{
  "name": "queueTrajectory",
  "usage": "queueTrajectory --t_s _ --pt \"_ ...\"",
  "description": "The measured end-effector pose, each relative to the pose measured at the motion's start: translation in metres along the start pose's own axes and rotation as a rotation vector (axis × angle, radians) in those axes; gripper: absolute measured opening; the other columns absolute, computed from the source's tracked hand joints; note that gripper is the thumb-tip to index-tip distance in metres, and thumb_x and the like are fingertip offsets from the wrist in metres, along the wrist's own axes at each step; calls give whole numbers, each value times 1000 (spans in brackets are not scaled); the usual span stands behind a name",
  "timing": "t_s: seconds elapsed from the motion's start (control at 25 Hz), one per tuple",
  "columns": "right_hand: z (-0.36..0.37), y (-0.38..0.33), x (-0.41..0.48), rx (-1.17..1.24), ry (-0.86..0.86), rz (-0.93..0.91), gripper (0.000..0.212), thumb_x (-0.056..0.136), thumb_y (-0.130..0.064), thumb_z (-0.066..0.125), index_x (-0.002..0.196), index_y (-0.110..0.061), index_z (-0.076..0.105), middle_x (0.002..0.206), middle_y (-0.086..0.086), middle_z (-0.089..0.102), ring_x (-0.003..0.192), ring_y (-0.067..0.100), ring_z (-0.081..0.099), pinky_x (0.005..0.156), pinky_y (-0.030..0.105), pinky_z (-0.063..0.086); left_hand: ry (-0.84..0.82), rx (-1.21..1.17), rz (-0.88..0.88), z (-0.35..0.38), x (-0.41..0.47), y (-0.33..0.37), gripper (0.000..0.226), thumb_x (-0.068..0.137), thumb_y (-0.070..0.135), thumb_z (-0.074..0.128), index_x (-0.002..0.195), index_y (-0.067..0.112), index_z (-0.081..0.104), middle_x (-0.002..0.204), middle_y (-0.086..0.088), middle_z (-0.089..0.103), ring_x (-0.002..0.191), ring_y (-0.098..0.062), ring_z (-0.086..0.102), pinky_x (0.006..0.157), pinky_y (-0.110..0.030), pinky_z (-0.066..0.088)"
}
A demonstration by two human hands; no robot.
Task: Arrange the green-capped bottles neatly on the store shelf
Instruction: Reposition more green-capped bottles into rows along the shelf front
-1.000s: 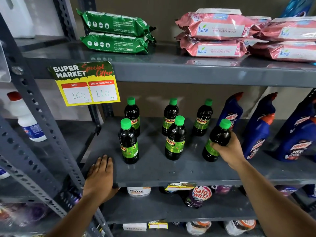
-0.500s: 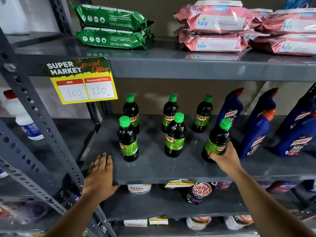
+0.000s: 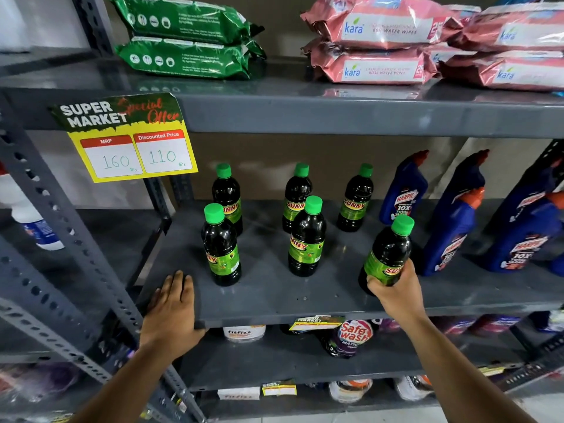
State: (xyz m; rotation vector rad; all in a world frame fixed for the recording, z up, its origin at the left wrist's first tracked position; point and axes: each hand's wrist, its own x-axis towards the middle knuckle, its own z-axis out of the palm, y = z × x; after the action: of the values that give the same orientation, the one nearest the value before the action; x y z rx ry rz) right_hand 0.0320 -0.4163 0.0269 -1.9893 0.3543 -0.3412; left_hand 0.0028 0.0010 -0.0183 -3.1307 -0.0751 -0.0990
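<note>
Several dark bottles with green caps and green labels stand on the grey middle shelf (image 3: 274,297). Three stand in a back row: left (image 3: 227,193), middle (image 3: 297,193), right (image 3: 357,199). Two stand in front: front-left bottle (image 3: 221,245) and front-middle bottle (image 3: 306,239). My right hand (image 3: 396,291) grips the lower part of a tilted front-right bottle (image 3: 389,251), whose base is at the shelf surface. My left hand (image 3: 172,312) lies flat, fingers together, on the shelf's front-left edge and holds nothing.
Blue Harpic bottles (image 3: 451,236) stand close to the right of the held bottle. A yellow price tag (image 3: 131,148) hangs from the upper shelf, which carries green packs (image 3: 183,38) and pink wipe packs (image 3: 381,47). Lower shelves hold a Safewash pouch (image 3: 354,337). A perforated upright (image 3: 61,239) runs at left.
The right hand has kept its grip on the tilted front-right bottle, which stays in about the same spot beside the blue bottles. The left hand has stayed on the shelf edge.
</note>
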Motion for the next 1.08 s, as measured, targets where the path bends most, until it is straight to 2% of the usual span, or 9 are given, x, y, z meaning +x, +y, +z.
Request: queueTrajectory --t_s 0.24,0.32,0.4,0.52,0.6,0.68,0.84,0.92,1.08 --pt "2 1 1 10 -13 -11 62 70 -9 79 121 -17 45 106 6 66 90 18 63 69 29 47 10 3 12 1 0 -2 117 60 54 79 145 1 21 155 -20 19 142 -35 18 115 -49 24" --pt "1 5 -7 41 12 -71 91 66 -19 84 140 -19 30 135 8 53 113 19 57 94 37 46 0 9 10 2 0 -2 117 61 56 77 146 2 17 156 -20 16 143 -34 15 116 -49 22" --pt "7 9 -29 -21 183 -186 108 62 -41 82 147 -20 18 148 13 34 135 26 37 111 43 30 -4 25 7 2 1 -2 118 64 59 73 148 4 10 158 -18 10 144 -33 10 117 -46 18" --pt "32 8 -66 -213 266 -456 96 64 -61 66 136 -4 36 132 26 42 125 37 35 106 42 27 -11 38 1 1 1 -1 117 69 62 68 148 6 3 159 -16 2 145 -31 3 119 -43 12" --pt "58 -2 -74 -223 142 -559 86 67 -56 69 135 -13 39 130 12 38 122 32 38 104 40 32 -4 40 3 0 0 0 116 70 63 66 148 6 1 159 -16 1 145 -30 2 119 -42 11" --pt "80 -25 -61 -142 26 -495 91 67 -45 79 140 -15 35 129 1 35 124 27 41 105 41 38 -7 30 0 -3 -1 1 114 72 60 66 148 6 1 159 -16 1 145 -31 2 119 -42 11" --pt "117 -67 -25 78 -30 -178 112 60 -37 89 147 -8 26 137 8 46 130 21 40 109 38 35 -37 41 4 -8 -1 5 105 80 54 60 147 4 -3 159 -17 -2 145 -31 0 119 -43 9" --pt "124 -74 -14 99 3 -139 105 61 -37 88 145 -9 32 137 5 52 130 21 45 106 36 39 -57 7 -5 -11 -1 6 110 77 60 60 147 5 -5 159 -17 -4 145 -30 -2 118 -42 7" --pt "118 -69 -9 98 -70 -131 89 69 -24 82 144 -17 35 122 -4 63 109 13 61 85 23 44 -51 -11 -12 -13 -2 6 104 80 54 59 147 5 -5 159 -16 -5 145 -30 -4 118 -42 6"
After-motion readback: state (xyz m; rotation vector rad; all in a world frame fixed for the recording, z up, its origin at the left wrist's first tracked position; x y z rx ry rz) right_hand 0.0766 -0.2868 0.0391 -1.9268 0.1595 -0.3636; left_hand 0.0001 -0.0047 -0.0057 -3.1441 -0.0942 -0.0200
